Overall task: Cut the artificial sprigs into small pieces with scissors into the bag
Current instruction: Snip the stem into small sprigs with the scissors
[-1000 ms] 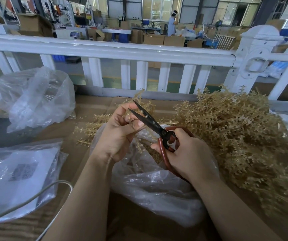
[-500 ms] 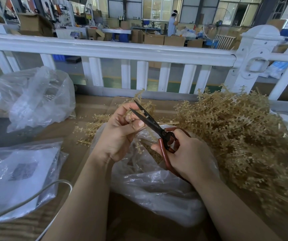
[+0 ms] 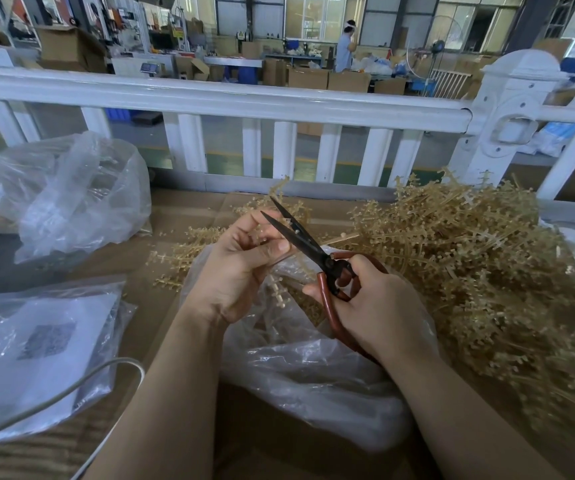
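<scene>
Cardboard-topped bench, barely any change from a second ago: left hand still pinches a sprig over the bag, right hand grips the scissors, blades parted. Next snip looks pending.

Scissors: dark matt metal blades, handles coated in smooth reddish-brown plastic. Sprigs: tan moulded plastic, matt, knobbly. Bag: thin clear plastic film, crinkled and glossy. Surface: brown cardboard, matt. Fence rail: white, smooth, slight sheen.
</scene>
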The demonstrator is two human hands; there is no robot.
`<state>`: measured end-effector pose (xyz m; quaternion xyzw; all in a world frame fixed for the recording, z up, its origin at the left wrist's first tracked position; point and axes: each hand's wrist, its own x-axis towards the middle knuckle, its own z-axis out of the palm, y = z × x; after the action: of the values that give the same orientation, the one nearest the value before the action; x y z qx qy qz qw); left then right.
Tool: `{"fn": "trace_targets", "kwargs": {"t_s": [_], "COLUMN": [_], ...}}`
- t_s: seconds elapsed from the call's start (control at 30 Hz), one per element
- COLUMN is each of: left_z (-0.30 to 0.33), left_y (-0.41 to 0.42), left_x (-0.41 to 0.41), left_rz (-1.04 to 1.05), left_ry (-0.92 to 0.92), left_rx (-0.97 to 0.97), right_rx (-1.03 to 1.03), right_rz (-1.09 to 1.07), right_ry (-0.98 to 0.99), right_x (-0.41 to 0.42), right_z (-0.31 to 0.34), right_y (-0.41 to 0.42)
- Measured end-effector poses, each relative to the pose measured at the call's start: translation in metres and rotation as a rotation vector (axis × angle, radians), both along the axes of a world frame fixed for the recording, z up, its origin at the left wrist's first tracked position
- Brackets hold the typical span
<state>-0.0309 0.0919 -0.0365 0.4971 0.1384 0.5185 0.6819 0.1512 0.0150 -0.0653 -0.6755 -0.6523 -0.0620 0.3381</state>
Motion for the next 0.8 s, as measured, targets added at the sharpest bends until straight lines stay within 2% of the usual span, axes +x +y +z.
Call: {"fn": "trace_targets", "kwargs": {"t_s": [0.27,0.6,0.8], "left_z": [0.0015,-0.0031,-0.0039], "left_y": [-0.0026,0.0004,0.0016], "left_x": [-0.0007,-0.0014,0.0016], "left_rz": [0.025,0.115,0.109], "left_ry": [-0.005,0.025,0.081], "left_rx": [0.021,-0.002,0.061], "right_rx": [0.053,0.023,-0.002], "right_rz": [-0.002,0.023,-0.005], "right_ry": [0.011,0.023,0.034], "right_x": [0.0008,-0.0005,0.0005], "right_z": [-0.0016,0.0000,-0.0014], "right_y": [0.0028,0.0021,0.0022]}}
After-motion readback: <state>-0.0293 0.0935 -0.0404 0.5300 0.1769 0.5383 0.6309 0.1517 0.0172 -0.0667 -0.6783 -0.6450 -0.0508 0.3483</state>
